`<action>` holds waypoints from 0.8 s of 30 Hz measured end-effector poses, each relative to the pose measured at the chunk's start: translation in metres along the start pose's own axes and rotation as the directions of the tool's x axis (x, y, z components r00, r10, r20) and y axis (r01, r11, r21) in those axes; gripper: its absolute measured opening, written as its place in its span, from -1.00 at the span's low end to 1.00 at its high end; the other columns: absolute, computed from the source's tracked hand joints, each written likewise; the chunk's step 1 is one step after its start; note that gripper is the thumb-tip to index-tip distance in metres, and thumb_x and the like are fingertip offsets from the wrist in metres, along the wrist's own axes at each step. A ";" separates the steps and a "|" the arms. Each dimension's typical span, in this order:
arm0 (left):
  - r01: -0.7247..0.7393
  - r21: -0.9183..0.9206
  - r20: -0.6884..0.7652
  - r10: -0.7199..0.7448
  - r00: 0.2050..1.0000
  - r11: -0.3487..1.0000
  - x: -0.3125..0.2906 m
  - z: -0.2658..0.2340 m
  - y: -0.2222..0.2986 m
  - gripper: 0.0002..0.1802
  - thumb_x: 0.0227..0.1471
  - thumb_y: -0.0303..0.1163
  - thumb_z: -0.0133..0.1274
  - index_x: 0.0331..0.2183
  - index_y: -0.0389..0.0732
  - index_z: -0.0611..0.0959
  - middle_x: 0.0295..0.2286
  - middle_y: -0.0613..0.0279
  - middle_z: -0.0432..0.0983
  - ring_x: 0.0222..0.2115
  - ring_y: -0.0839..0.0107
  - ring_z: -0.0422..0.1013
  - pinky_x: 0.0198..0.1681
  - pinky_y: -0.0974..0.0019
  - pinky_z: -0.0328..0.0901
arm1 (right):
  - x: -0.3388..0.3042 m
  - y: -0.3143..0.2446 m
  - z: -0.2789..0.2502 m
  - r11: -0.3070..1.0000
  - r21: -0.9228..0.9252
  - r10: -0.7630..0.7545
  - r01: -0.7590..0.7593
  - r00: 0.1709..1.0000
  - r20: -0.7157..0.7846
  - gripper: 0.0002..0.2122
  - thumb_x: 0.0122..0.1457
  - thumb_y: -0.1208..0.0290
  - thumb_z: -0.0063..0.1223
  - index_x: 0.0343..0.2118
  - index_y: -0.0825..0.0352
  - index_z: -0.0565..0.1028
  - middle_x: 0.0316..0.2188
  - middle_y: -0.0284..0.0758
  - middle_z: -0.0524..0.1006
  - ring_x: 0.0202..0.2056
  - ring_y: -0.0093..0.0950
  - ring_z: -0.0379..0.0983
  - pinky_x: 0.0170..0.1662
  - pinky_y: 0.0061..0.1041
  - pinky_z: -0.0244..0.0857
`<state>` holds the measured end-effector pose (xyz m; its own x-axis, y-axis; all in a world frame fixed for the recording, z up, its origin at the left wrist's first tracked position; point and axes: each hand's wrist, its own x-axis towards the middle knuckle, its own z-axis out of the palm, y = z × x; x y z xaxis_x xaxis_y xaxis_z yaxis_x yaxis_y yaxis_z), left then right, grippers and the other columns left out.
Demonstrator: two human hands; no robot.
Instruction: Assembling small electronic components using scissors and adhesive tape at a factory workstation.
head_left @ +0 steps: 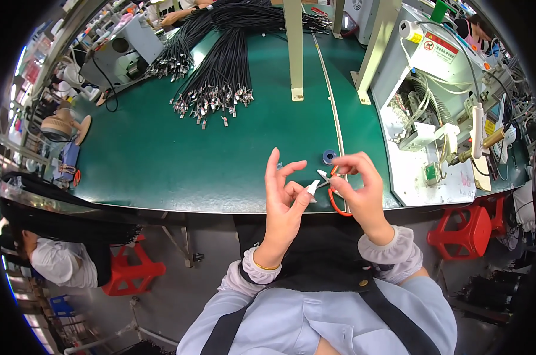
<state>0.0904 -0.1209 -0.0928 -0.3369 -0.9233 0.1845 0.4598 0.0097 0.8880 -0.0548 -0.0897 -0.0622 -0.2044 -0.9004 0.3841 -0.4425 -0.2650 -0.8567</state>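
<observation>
Green tabletop (220,157) runs bare and wide from the left hand (281,210) out toward the small fan (58,127), with plenty of room to swing that arm. Back of this open stretch, the black cables (232,59) lie heaped, their metal ends fanned toward the person. Both hands work just above the front edge. On the left one, thumb and a bent finger pinch a white piece (313,188), forefinger stretched out away from it. Near it are the scissors (340,206), one orange loop close to the front edge. The right hand (367,188) has its fingers curled narrow about the other loop; I can't tell from here whether they grip it. Just behind sits a spool (329,157), beside a pale strip (333,112) running back. On the right, only a slim band of green separates that hand from the machine (419,65).
</observation>
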 end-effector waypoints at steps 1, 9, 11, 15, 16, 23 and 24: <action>-0.016 0.019 -0.007 0.016 1.000 1.000 0.001 -0.001 0.000 -0.13 -0.02 -0.57 0.02 0.18 -0.11 -0.13 -0.06 0.02 0.20 -0.49 0.64 0.28 -0.34 0.55 0.27 | -0.003 -0.001 -0.001 0.998 0.014 -0.053 0.053 0.998 -0.040 -0.88 -0.12 0.56 0.16 -0.45 0.37 0.50 -0.50 -0.38 0.37 -0.39 -0.53 0.30 -0.31 -0.61 0.17; -0.123 0.174 -0.016 0.127 0.992 0.977 0.001 0.003 -0.004 -0.06 -0.09 -0.58 0.10 0.18 -0.11 -0.12 -0.06 0.03 0.19 -0.51 0.63 0.28 -0.34 0.54 0.27 | -0.016 0.008 0.013 0.951 0.274 0.138 -0.146 0.989 0.048 -0.89 -0.09 0.61 0.14 -0.42 0.41 0.54 -0.46 -0.39 0.38 -0.37 -0.56 0.30 -0.31 -0.62 0.19; -0.148 0.209 -0.012 0.153 0.988 0.967 0.001 0.001 -0.007 -0.04 -0.10 -0.58 0.12 0.18 -0.10 -0.12 -0.06 0.02 0.18 -0.50 0.62 0.29 -0.33 0.54 0.28 | -0.018 0.009 0.015 0.893 0.369 0.236 -0.259 0.966 0.107 -0.89 -0.08 0.61 0.13 -0.42 0.41 0.55 -0.46 -0.40 0.38 -0.37 -0.57 0.29 -0.31 -0.62 0.19; -0.163 0.228 -0.027 0.173 0.984 0.960 0.000 -0.002 -0.008 -0.03 -0.15 -0.60 0.13 0.17 -0.14 -0.10 -0.06 0.02 0.21 -0.49 0.62 0.30 -0.36 0.54 0.26 | -0.022 0.008 0.020 0.798 0.485 0.304 -0.358 0.934 0.188 -0.91 -0.04 0.60 0.10 -0.42 0.42 0.55 -0.46 -0.40 0.38 -0.37 -0.58 0.28 -0.32 -0.62 0.18; -0.189 0.216 -0.010 0.196 0.981 0.958 0.001 -0.003 -0.007 -0.03 -0.14 -0.59 0.13 0.17 -0.14 -0.11 -0.06 0.02 0.20 -0.48 0.61 0.31 -0.36 0.54 0.27 | -0.023 0.007 0.019 0.863 0.433 0.235 -0.259 0.966 0.110 -0.91 -0.03 0.59 0.09 -0.41 0.42 0.54 -0.45 -0.39 0.38 -0.37 -0.58 0.28 -0.33 -0.63 0.17; -0.205 0.172 0.010 0.206 0.978 0.964 0.004 -0.009 -0.001 -0.07 -0.10 -0.56 0.10 0.17 -0.16 -0.12 -0.06 0.00 0.19 -0.42 0.54 0.34 -0.36 0.54 0.27 | 0.004 0.031 -0.011 0.997 -0.077 0.001 -0.008 0.996 -0.089 -0.90 -0.02 0.55 0.08 -0.40 0.35 0.52 -0.46 -0.36 0.41 -0.37 -0.53 0.31 -0.36 -0.58 0.17; -0.136 0.194 -0.036 0.146 0.989 0.971 0.005 -0.013 -0.003 -0.13 -0.10 -0.56 0.09 0.15 -0.16 -0.03 -0.09 0.03 0.22 -0.41 0.54 0.34 -0.37 0.55 0.26 | 0.008 0.038 -0.015 0.982 -0.190 -0.002 0.000 1.000 -0.011 -0.90 -0.04 0.54 0.09 -0.40 0.33 0.52 -0.46 -0.37 0.42 -0.37 -0.51 0.32 -0.35 -0.56 0.17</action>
<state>0.0977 -0.1300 -0.0999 -0.2366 -0.9252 0.2968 0.3328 0.2098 0.9194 -0.0866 -0.1014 -0.0869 -0.2127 -0.8960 0.3897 -0.6002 -0.1949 -0.7757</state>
